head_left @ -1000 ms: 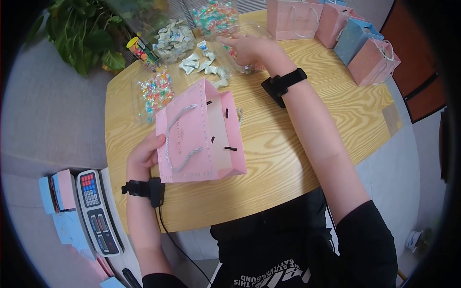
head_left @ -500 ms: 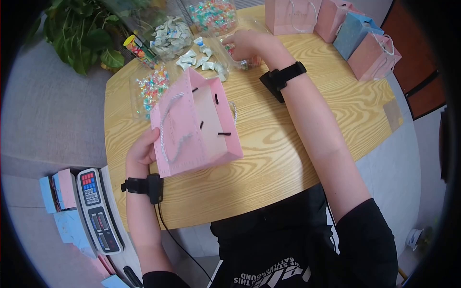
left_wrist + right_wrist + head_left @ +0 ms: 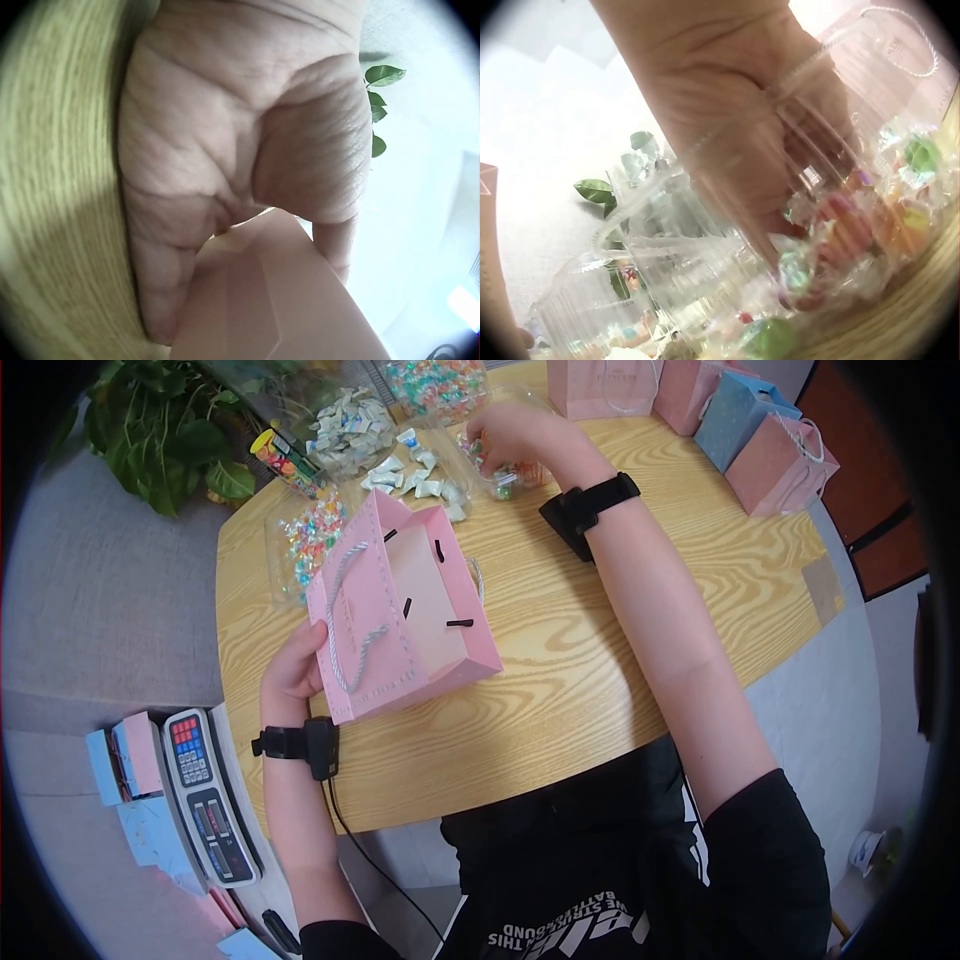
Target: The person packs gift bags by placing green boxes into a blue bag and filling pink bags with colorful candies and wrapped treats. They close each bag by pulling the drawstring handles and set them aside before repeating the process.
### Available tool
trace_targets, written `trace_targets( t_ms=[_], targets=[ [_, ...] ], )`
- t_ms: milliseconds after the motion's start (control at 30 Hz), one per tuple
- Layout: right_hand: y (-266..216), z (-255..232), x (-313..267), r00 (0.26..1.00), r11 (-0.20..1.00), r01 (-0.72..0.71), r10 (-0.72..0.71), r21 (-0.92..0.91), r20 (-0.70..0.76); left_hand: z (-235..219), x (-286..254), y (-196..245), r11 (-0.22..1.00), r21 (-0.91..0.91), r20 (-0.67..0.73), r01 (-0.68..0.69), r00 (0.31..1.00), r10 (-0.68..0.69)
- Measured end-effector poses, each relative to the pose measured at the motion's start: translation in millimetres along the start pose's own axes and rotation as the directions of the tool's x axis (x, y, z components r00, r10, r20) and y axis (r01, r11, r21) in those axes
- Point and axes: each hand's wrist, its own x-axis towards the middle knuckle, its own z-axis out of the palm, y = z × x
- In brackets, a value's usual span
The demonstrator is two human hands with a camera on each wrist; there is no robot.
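My left hand (image 3: 295, 660) holds the pink gift bag (image 3: 375, 620) by its lower end, thumb on one face and fingers on another; the left wrist view shows the palm (image 3: 240, 127) against the bag (image 3: 277, 300). The bag is tilted, with its mouth facing right and upward and rope handles on its sides. My right hand (image 3: 525, 435) is in a clear tray (image 3: 530, 482) of wrapped candies at the back. In the right wrist view the hand (image 3: 735, 112) reaches down behind clear plastic, its fingertips among candies (image 3: 840, 232); whether it pinches any is hidden.
White-wrapped candies (image 3: 415, 478) lie left of that tray. Other candy containers (image 3: 350, 430), a colourful tube (image 3: 285, 460) and a plant are at the back left. Pink and blue bags (image 3: 740, 422) stand back right. A scale (image 3: 208, 800) sits beyond the table's left edge.
The pink bag has shifted slightly up and left, its mouth turned more toward the head camera. My right hand's fingers now bend down farther into the tray.
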Motion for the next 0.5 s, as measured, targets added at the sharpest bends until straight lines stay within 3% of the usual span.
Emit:
trace_targets(
  t_ms=[67,167,300,500],
  targets=[
    [-1.4,-0.8,0.4,0.993,0.982,0.018,-0.039,-0.186,-0.109,1.6,-0.2,0.4,1.0,-0.008,0.004,-0.006,1.0,0.006],
    [1.3,-1.9,-1.7,0.986,0.998,0.012,-0.021,-0.059,-0.165,-1.7,-0.1,0.3,1.0,-0.008,0.012,-0.003,1.0,0.004],
    [4.3,-5.0,-0.7,0.986,0.998,-0.001,-0.01,-0.063,-0.167,-1.7,0.0,0.5,1.0,0.003,0.005,-0.004,1.0,0.004],
    [7.3,-15.0,6.8,0.959,0.999,-0.037,0.031,-0.017,-0.281,-0.8,0.2,-0.4,0.998,-0.056,0.003,-0.003,1.0,0.003]
  ],
)
